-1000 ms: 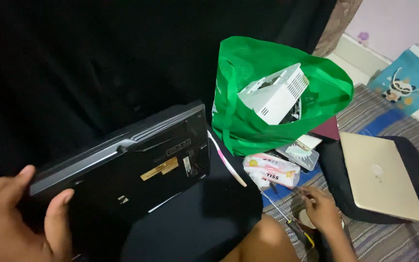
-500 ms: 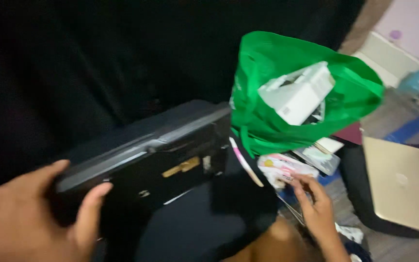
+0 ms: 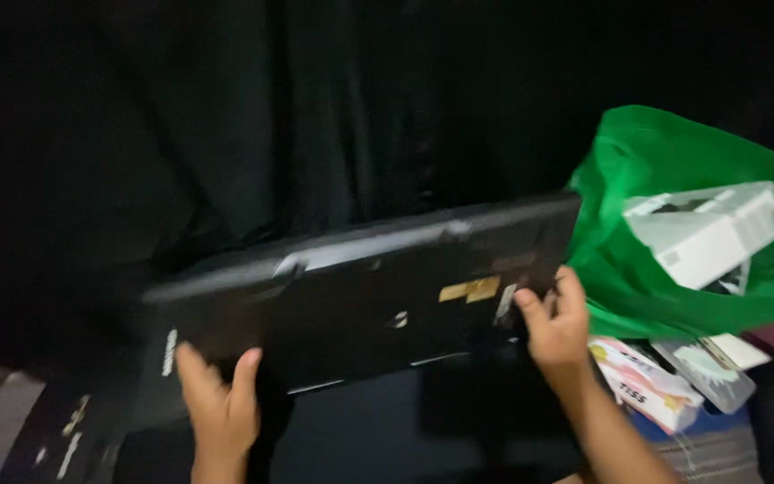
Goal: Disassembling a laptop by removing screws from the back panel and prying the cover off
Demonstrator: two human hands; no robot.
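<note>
Both hands now on the black laptop (image 3: pixel 378 296)
Your right hand (image 3: pixel 555 324) has joined your left hand (image 3: pixel 219 408); each grip pinches an edge beside the green bag (image 3: pixel 665 242).

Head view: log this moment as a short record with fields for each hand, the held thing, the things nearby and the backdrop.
left hand: left hand grips the lower left edge of the black laptop
right hand: right hand on the laptop's right end, fingers on its face
held thing: laptop shut, flat face toward the camera, tilted up to the right, blurred
nearby: green bag at right with a white box in it; small packets below the bag
backdrop: dark cloth
</note>
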